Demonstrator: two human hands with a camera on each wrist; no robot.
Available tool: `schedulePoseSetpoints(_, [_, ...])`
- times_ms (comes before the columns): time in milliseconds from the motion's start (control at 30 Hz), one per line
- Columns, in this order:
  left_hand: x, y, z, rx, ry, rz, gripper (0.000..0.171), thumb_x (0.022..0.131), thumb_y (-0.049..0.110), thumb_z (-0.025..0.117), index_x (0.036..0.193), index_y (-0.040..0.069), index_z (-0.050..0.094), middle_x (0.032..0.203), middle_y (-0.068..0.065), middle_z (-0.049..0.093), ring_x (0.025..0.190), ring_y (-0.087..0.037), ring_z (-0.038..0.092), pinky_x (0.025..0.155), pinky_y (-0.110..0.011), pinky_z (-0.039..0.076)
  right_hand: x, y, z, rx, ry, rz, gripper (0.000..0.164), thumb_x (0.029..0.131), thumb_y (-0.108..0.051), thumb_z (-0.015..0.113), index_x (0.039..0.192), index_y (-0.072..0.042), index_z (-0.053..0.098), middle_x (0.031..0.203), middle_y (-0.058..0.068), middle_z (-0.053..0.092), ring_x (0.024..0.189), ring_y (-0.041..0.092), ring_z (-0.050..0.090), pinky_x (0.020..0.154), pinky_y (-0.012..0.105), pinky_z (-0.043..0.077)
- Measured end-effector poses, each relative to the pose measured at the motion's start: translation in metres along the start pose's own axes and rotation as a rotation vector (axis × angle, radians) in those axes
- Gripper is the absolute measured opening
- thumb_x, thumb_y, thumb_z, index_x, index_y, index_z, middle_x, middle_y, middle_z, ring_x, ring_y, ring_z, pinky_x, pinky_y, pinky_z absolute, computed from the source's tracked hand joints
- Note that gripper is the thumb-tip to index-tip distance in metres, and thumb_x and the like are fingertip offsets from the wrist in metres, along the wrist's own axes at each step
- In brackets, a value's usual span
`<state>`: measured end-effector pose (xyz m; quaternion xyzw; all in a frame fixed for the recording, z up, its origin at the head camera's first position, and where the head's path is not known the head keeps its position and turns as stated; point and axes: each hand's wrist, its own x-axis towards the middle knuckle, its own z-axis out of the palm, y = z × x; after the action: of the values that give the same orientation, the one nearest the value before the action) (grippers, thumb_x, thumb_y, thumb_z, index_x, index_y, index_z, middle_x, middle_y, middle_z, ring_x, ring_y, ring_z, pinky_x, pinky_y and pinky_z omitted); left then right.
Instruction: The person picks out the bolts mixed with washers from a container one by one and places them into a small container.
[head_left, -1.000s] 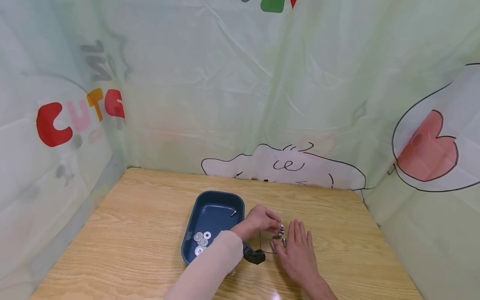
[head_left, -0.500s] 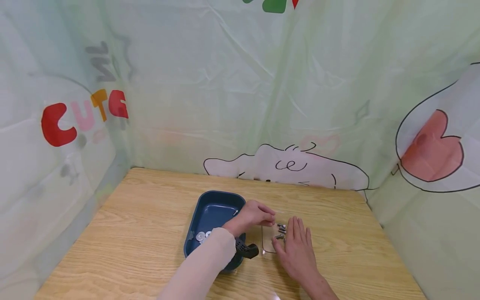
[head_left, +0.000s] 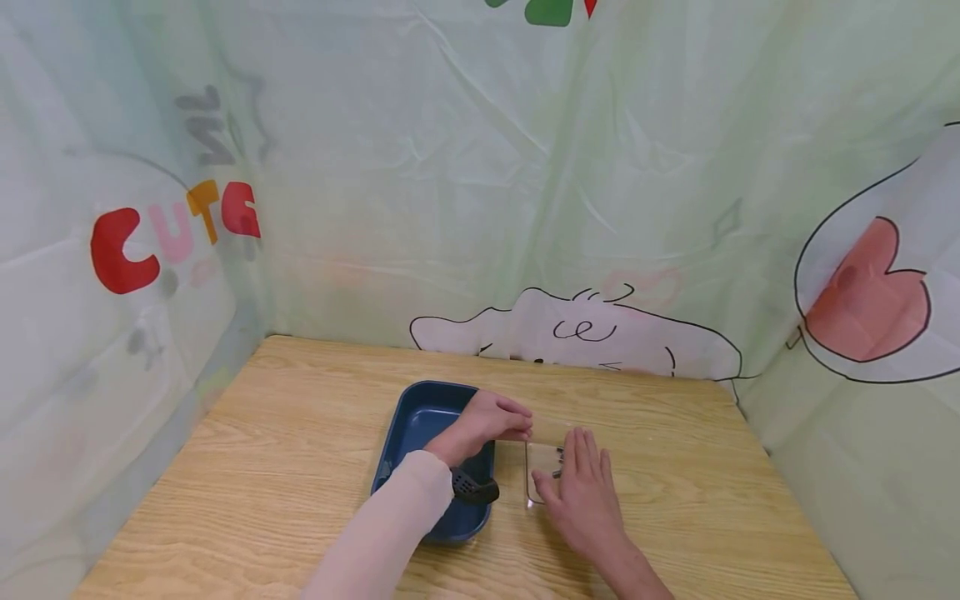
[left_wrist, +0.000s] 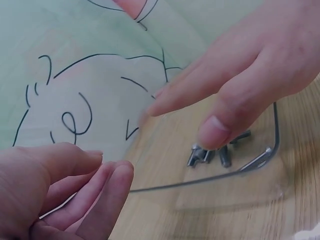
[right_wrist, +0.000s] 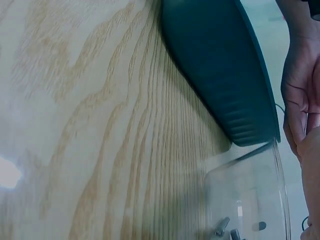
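My left hand (head_left: 491, 418) hangs over the right rim of a dark blue tray (head_left: 442, 384), its fingers loosely bent. In the left wrist view its fingertips lie close together, with nothing visible between them. A clear plastic box (head_left: 527, 475) stands right of the tray. Several metal screws (left_wrist: 225, 156) lie inside it. My right hand (head_left: 588, 496) is over the right part of the box, fingers straight and thumb spread above the screws; it covers much of the box. Whether it touches the box cannot be told. My left forearm hides much of the tray.
Both containers stand on a wood-grain table (head_left: 300, 450). A printed fabric sheet (head_left: 375, 208) hangs behind and on both sides. A black strap device (head_left: 475, 487) sits at my left wrist.
My left hand has moved left from above the screws to the tray's edge. My right hand has stayed by the box, shifting slightly. The washers and the screw in the tray are now hidden.
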<state>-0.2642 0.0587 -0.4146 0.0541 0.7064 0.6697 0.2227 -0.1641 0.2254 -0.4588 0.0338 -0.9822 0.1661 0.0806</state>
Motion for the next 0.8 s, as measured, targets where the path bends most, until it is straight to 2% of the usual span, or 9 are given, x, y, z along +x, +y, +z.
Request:
schedulePoseSetpoints(133, [0.002,-0.003,-0.009,-0.024,0.012,0.008,0.025,0.093,0.009,0.068,0.113,-0.005,0.070,0.102,-0.020,0.074,0.090,-0.026,0.075,0.085,-0.035,0.062,0.001,-0.005,0.002,-0.014,0.026,-0.026,0.083,0.098,-0.043,0.055,0.150,0.014,0.022,0.159,0.032,0.019,0.150,0.046,0.016,0.120,0.066,0.014])
schedulePoseSetpoints(467, [-0.003,-0.006,-0.035,-0.059,0.073,0.004,0.028,0.093,0.008,0.068,0.117,-0.006,0.068,0.104,-0.019,0.074,0.092,-0.025,0.075,0.091,-0.039,0.059,0.004,-0.020,0.008,-0.018,0.041,-0.067,0.084,0.098,-0.045,0.056,0.150,0.013,0.025,0.160,0.030,0.022,0.151,0.043,0.018,0.122,0.064,0.015])
schedulePoseSetpoints(633, [-0.005,-0.009,-0.045,-0.084,0.093,-0.006,0.024,0.094,0.007,0.066,0.115,-0.004,0.070,0.107,-0.021,0.074,0.093,-0.025,0.075,0.097,-0.044,0.056,0.004,-0.029,0.009,-0.030,0.004,-0.069,0.083,0.099,-0.046,0.053,0.151,0.011,0.024,0.161,0.028,0.020,0.152,0.042,0.015,0.123,0.063,0.014])
schedulePoseSetpoints(800, [-0.004,-0.016,-0.053,-0.090,0.133,-0.014,0.022,0.094,0.006,0.066,0.112,-0.004,0.071,0.104,-0.019,0.075,0.092,-0.026,0.076,0.095,-0.043,0.057,0.004,-0.036,0.011,-0.018,-0.021,-0.074,0.083,0.099,-0.048,0.053,0.152,0.009,0.024,0.162,0.026,0.020,0.152,0.040,0.015,0.123,0.062,0.015])
